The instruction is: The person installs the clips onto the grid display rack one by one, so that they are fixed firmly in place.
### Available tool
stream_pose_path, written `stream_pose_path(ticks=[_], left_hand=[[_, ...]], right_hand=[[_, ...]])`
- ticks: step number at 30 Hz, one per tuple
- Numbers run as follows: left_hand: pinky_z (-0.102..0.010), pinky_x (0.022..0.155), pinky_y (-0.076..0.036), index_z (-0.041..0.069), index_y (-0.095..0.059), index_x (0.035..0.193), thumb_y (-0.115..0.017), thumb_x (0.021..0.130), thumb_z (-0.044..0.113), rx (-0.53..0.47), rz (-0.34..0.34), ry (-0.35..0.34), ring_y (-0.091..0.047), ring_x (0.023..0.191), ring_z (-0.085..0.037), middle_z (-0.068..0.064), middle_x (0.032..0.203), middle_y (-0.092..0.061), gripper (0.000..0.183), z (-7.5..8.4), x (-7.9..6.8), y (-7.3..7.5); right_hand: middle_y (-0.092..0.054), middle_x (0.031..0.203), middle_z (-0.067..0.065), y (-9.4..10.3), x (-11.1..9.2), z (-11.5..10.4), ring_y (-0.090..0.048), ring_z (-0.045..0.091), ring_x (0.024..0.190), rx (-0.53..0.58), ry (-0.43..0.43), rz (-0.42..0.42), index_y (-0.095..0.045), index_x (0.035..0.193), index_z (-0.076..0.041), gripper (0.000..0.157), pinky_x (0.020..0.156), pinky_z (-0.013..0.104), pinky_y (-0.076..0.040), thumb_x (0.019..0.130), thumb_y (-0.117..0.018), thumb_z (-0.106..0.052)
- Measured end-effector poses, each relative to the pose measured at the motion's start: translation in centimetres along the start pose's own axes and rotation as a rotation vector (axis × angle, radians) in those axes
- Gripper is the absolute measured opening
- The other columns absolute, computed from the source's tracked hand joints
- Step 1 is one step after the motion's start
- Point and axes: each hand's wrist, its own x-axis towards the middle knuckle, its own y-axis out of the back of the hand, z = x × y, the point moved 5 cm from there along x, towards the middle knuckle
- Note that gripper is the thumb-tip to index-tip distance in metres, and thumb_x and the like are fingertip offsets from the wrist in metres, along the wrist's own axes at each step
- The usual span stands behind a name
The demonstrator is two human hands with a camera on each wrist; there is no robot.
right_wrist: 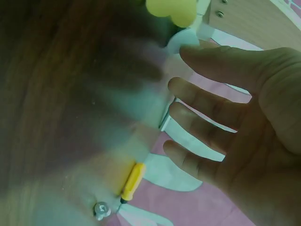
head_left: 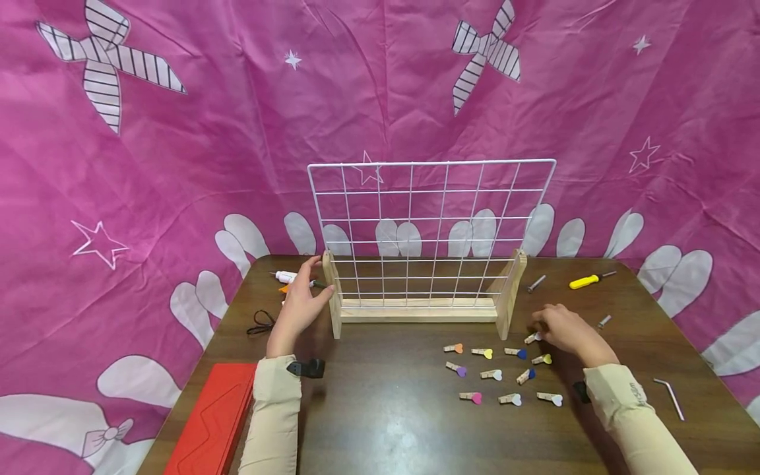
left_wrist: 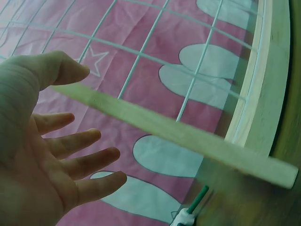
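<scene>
My left hand (head_left: 303, 300) is at the wooden side post (head_left: 332, 297) of a stand that holds a white wire grid (head_left: 427, 231). In the left wrist view the thumb (left_wrist: 70, 70) and loosely spread fingers (left_wrist: 94, 165) lie around the post's upper end, gripping nothing. My right hand (head_left: 564, 326) is low over the table, thumb and index at a small wooden clothespin (head_left: 530, 340) with a white heart (right_wrist: 181, 41). The index finger is mostly hidden behind the thumb; the other fingers are loosely bent. More heart clothespins (head_left: 491, 375) lie in rows to the left.
A red folder-like item (head_left: 214, 415) lies at the front left. Near the left hand are a black cord (head_left: 260, 323) and a white-handled tool (head_left: 286, 277). On the right lie a yellow screwdriver (head_left: 584, 282), bolts (head_left: 537, 284) and a hex key (head_left: 672, 399). A pink curtain (head_left: 237, 132) hangs behind.
</scene>
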Motion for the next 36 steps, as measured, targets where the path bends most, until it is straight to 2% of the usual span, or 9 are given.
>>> stream_pose_path(ticks=[6,10,16,18,21,24,28,32,36], left_hand=[[-0.052,0.089,-0.042,0.011,-0.032,0.139,-0.064,0.085,0.014,-0.014,0.016,0.042,-0.052,0.109,-0.032,-0.018,0.119,-0.055,0.063,0.1,0.1,-0.7],[-0.050,0.088,-0.044,0.009,-0.030,0.140,-0.063,0.087,0.015,-0.023,-0.011,0.056,-0.052,0.109,-0.031,-0.020,0.120,-0.054,0.063,0.0,0.1,-1.3],[-0.050,0.090,-0.043,0.008,-0.029,0.140,-0.061,0.088,0.018,-0.018,-0.022,0.076,-0.051,0.112,-0.031,-0.021,0.123,-0.052,0.062,-0.2,0.0,-1.5],[-0.050,0.089,-0.044,0.008,-0.028,0.141,-0.060,0.089,0.019,-0.018,-0.030,0.091,-0.051,0.111,-0.031,-0.021,0.124,-0.052,0.062,-0.4,0.0,-1.5],[-0.048,0.089,-0.045,0.007,-0.027,0.141,-0.060,0.089,0.020,-0.019,-0.040,0.112,-0.052,0.111,-0.030,-0.021,0.124,-0.052,0.062,-0.8,0.0,-1.4],[-0.046,0.089,-0.045,0.006,-0.029,0.140,-0.060,0.089,0.019,-0.020,-0.036,0.105,-0.053,0.110,-0.030,-0.022,0.123,-0.052,0.061,-0.8,0.1,-1.5],[-0.044,0.089,-0.046,0.004,-0.030,0.139,-0.059,0.089,0.017,-0.022,-0.025,0.097,-0.053,0.108,-0.030,-0.022,0.122,-0.053,0.059,-0.6,0.2,-1.5],[-0.043,0.088,-0.047,0.004,-0.031,0.139,-0.059,0.090,0.017,-0.026,-0.027,0.097,-0.054,0.107,-0.029,-0.021,0.121,-0.054,0.058,-0.7,0.2,-1.6],[-0.044,0.086,-0.048,0.003,-0.031,0.139,-0.057,0.091,0.015,-0.041,-0.028,0.068,-0.055,0.105,-0.030,-0.022,0.118,-0.055,0.056,-0.6,0.1,-1.6]], right_hand=[[-0.060,0.079,0.002,-0.3,0.6,0.2,-0.056,0.026,0.076,0.009,0.033,-0.032,-0.067,0.078,-0.015,0.019,0.061,0.046,-0.048,0.071,-0.069,0.002],[-0.055,0.071,-0.004,-0.4,0.3,0.3,-0.050,0.016,0.066,0.020,0.044,-0.059,-0.063,0.071,-0.017,0.021,0.055,0.035,-0.043,0.068,-0.071,0.003],[-0.051,0.066,-0.007,-0.1,-0.6,0.8,-0.044,0.010,0.061,0.132,-0.043,-0.135,-0.059,0.071,-0.015,0.015,0.053,0.028,-0.037,0.073,-0.072,-0.010],[-0.051,0.065,-0.007,0.5,-0.9,0.9,-0.044,0.010,0.060,0.175,-0.071,-0.109,-0.058,0.071,-0.016,0.015,0.053,0.027,-0.037,0.073,-0.072,-0.013],[-0.053,0.067,-0.007,2.0,-1.3,0.7,-0.047,0.007,0.062,0.220,-0.071,-0.019,-0.058,0.072,-0.017,0.014,0.054,0.026,-0.038,0.074,-0.072,-0.013],[-0.057,0.071,-0.007,3.4,-1.8,0.2,-0.053,0.006,0.065,0.268,-0.064,0.053,-0.060,0.076,-0.016,0.011,0.056,0.025,-0.043,0.078,-0.071,-0.014],[-0.063,0.078,-0.002,5.0,-2.4,-0.7,-0.060,0.009,0.070,0.332,-0.071,0.100,-0.061,0.084,-0.013,0.007,0.060,0.024,-0.047,0.084,-0.067,-0.016],[-0.063,0.078,-0.004,6.9,-2.6,-2.0,-0.057,0.005,0.071,0.272,0.004,0.205,-0.060,0.086,-0.013,0.004,0.061,0.023,-0.046,0.087,-0.064,-0.011],[-0.060,0.076,-0.009,8.9,-2.5,-3.5,-0.052,0.002,0.069,0.174,0.079,0.305,-0.058,0.085,-0.013,0.010,0.058,0.024,-0.043,0.084,-0.064,-0.005]])
